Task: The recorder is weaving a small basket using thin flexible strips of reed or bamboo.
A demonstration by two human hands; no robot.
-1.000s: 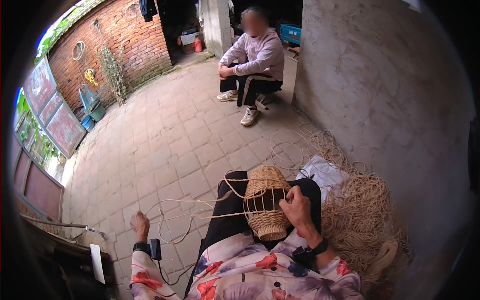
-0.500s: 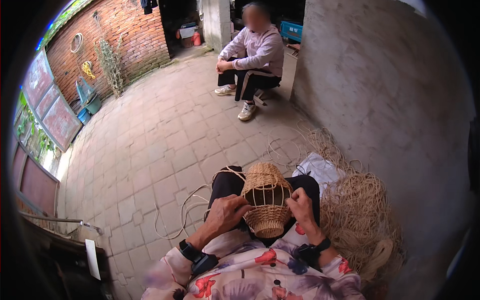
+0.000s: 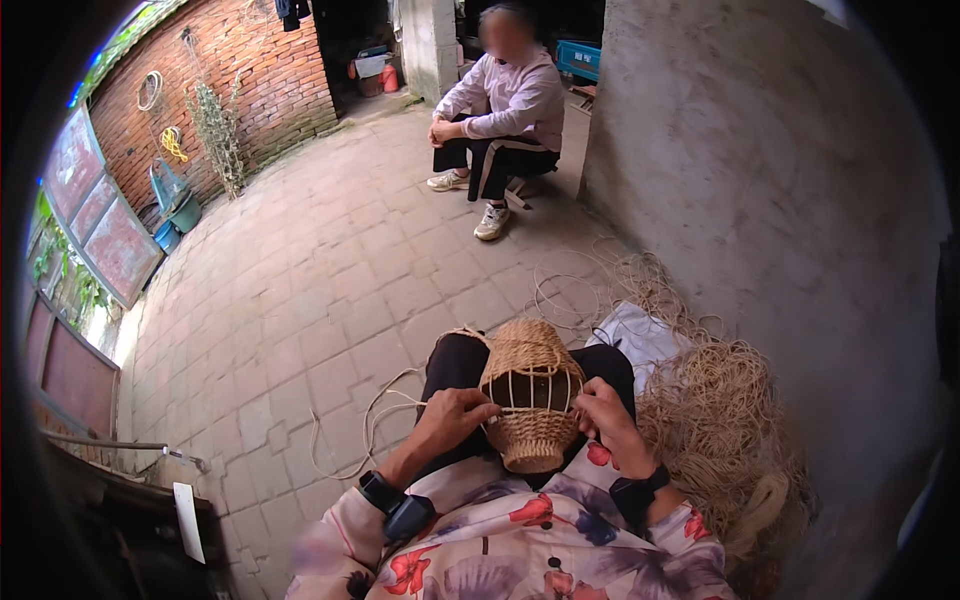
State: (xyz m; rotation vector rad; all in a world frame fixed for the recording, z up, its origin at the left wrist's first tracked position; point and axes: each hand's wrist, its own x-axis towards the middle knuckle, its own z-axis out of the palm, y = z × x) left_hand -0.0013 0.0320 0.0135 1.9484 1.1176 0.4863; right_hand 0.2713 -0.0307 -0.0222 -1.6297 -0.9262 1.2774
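Observation:
A tan woven basket (image 3: 530,350) rests on its side across my lap. Bare upright stakes cross the gap in its middle, between two woven bands. At the left end of the gap, my left hand (image 3: 452,418) pinches the basket's edge with thumb and forefinger. My right hand (image 3: 608,420) is closed at the opposite end of that edge; its fingertips are partly hidden against the weave. A pale cord (image 3: 392,383) trails from the basket over my left knee and loops down to the paving.
A big heap of loose tan cord (image 3: 715,410) lies to my right by the plastered wall (image 3: 770,170), beside a white sack (image 3: 640,338). Ahead, a person (image 3: 515,100) sits on a low stool. Metal doors (image 3: 115,225) and a brick wall (image 3: 265,75) stand at left.
My right hand and wrist have shifted slightly right and down. The left fingers have moved slightly along the basket's edge. The basket has tilted a little in my lap.

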